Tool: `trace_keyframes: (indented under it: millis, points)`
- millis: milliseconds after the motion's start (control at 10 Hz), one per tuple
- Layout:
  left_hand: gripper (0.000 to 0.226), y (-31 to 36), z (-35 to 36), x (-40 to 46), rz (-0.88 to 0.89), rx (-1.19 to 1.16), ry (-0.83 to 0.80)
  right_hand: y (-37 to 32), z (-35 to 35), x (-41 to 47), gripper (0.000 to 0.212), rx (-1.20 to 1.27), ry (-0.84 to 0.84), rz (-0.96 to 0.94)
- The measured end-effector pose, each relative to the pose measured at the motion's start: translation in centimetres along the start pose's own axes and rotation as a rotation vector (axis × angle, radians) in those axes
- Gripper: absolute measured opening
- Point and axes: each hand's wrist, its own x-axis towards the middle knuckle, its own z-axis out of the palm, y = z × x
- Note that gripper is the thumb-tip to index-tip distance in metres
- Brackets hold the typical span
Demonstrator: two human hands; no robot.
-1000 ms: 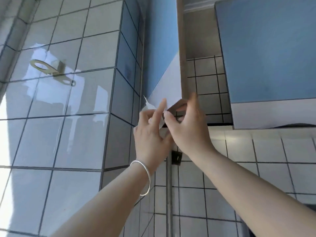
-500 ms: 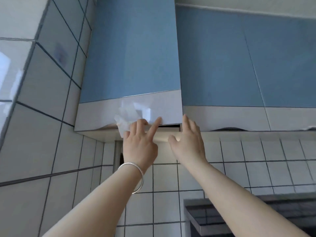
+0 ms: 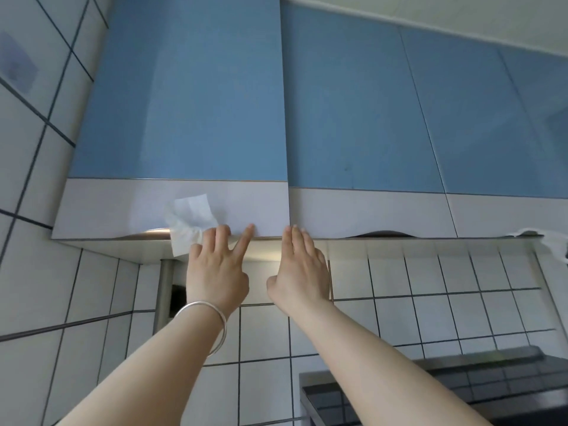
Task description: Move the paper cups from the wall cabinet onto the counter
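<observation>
Wall cabinet (image 3: 196,87) door closed; paper cups not visible. Left hand (image 3: 215,272) pinches a white tissue (image 3: 189,222) at door's lower edge; right hand (image 3: 302,272) open, fingertips touching that edge

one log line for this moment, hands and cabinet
left hand: holds tissue, fingers at left cabinet door bottom edge | right hand: empty, fingertips at same edge | doors shut | paper cups not visible

Cabinet door (image 3: 184,118) now fully shut, formerly ajar; fingertips (image 3: 250,228) at its edge.
</observation>
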Motion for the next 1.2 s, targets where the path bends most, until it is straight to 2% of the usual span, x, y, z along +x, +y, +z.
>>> trace_keyframes:
  millis: [200,400,600,700,800,900,1000,1100,1200]
  points:
    - [0.081,-0.2,1.7,0.0,0.01,-0.013,0.034,1.2,2.0,0.8,0.085,0.061,0.023,-0.015]
    - [0.081,-0.6,3.0,0.0,0.021,-0.006,0.088,2.0,3.5,1.0,0.082,0.011,0.106,-0.053]
    - [0.08,-0.2,4.4,-0.3,-0.007,0.02,0.107,2.9,5.2,2.6,0.072,-0.063,0.339,-0.087]
    - [0.083,-0.5,4.6,-0.1,0.006,0.031,0.118,3.1,5.2,3.1,0.066,-0.047,0.379,-0.104]
    - [0.085,-0.5,4.4,0.0,-0.014,0.012,0.061,3.1,3.9,3.1,0.059,-0.065,0.319,-0.125]
    - [0.087,-0.3,2.9,0.1,-0.055,-0.06,-0.07,2.3,2.1,2.9,0.06,-0.089,0.151,-0.119]
    - [0.085,-0.3,0.5,0.4,-0.125,-0.186,-0.261,0.9,1.4,1.8,0.056,0.047,0.128,-0.031]
    - [0.081,0.0,-2.4,0.1,-0.136,-0.284,-0.261,-0.5,0.5,0.4,0.044,0.295,0.104,0.126]
    - [0.059,0.2,-4.9,-0.9,-0.134,-0.363,-0.148,-2.4,-0.9,-1.3,0.033,0.383,0.05,0.15]
